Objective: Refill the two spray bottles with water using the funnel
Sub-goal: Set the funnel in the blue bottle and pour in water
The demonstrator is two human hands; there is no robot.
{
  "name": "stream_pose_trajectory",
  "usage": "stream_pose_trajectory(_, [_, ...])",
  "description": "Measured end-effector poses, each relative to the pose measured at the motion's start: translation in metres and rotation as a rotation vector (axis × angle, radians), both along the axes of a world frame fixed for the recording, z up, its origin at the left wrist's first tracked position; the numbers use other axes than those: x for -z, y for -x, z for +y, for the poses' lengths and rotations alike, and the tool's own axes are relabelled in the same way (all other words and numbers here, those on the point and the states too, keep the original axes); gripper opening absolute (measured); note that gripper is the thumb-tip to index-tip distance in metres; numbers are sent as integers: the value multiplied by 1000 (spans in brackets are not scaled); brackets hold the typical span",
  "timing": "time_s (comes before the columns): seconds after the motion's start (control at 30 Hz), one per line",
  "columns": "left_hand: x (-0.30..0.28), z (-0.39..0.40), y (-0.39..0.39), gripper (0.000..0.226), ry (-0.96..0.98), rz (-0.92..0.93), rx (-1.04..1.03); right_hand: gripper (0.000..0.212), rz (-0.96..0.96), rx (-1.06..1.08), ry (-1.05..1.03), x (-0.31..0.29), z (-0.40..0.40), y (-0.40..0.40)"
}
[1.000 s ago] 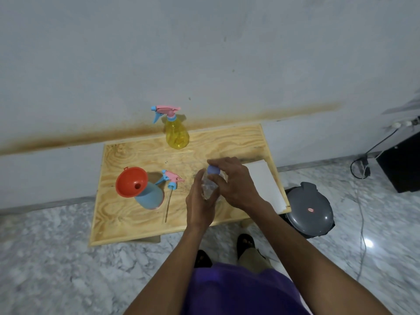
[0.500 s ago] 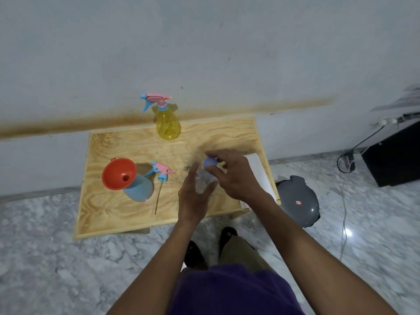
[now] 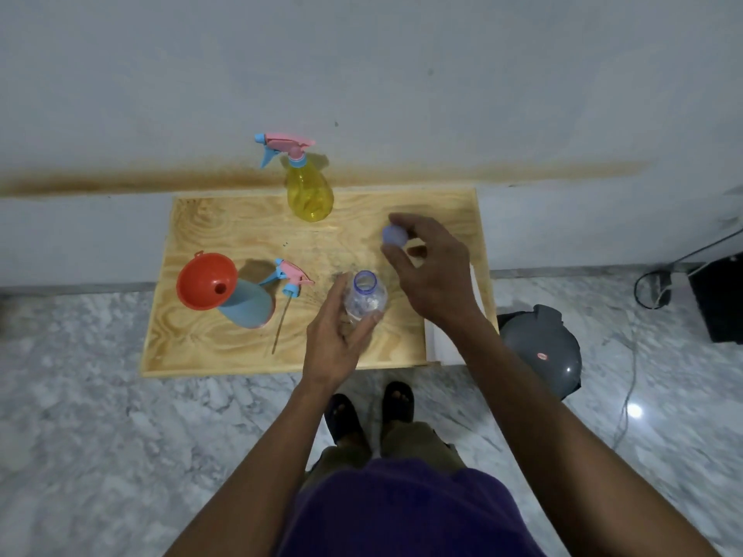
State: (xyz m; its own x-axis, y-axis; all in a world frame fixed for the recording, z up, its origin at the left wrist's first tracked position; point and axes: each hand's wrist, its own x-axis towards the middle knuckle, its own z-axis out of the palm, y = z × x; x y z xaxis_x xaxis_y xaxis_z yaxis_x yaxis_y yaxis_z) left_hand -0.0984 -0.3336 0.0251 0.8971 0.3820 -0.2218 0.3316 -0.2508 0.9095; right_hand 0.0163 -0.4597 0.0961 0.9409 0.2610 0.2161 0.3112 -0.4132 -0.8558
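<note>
My left hand (image 3: 335,335) grips a clear water bottle (image 3: 365,297) standing upright on the wooden table (image 3: 225,347); its mouth is uncovered. Up and to the right of the bottle, my right hand (image 3: 430,271) pinches its blue cap (image 3: 394,234). A blue spray bottle (image 3: 247,301) stands at the left with an orange funnel (image 3: 203,280) in its neck. Its pink and blue spray head (image 3: 291,277) lies on the table beside it, tube pointing toward me. A yellow spray bottle (image 3: 308,190) with its spray head on stands at the back.
A white sheet (image 3: 440,347) lies at the table's front right corner. A grey lidded bin (image 3: 540,349) stands on the marble floor right of the table. Cables and a black box (image 3: 719,299) are at the far right. The wall runs behind the table.
My right hand has lifted the cap off the water bottle and carried it up and to the right. The bottle's mouth now stands uncovered in my left hand.
</note>
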Motion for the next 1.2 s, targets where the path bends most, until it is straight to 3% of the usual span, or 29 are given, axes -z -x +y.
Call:
stream_pose_trajectory(0.1, [0, -1, 0, 71, -10, 13, -6, 34, 141, 77, 163, 47, -16, -23])
stream_pose_trajectory(0.23, [0, -2, -1, 72, -23, 22, -31, 35, 315, -43, 461, 112, -24, -30])
stream_pose_trajectory(0.33, [1, -2, -2, 71, -62, 24, -29, 32, 252, -117, 721, 139, -22, -26])
stream_pose_trajectory(0.43, [0, -3, -1, 70, -82, 41, -32, 25, 119, -141, 853, 155, -20, -24])
stream_pose_trajectory(0.9, [-4, -4, -1, 68, -112, 68, -16, 42, 193, -151, 779, 168, -21, -26])
stream_pose_trajectory(1.03, [-5, -2, -2, 69, -105, 75, -12, 56, 252, -133, 487, 142, -22, -14])
stream_pose_trajectory(1.2, [-8, -2, -2, 71, -119, 30, -11, 82, 262, -273, 77, 120, -29, 22])
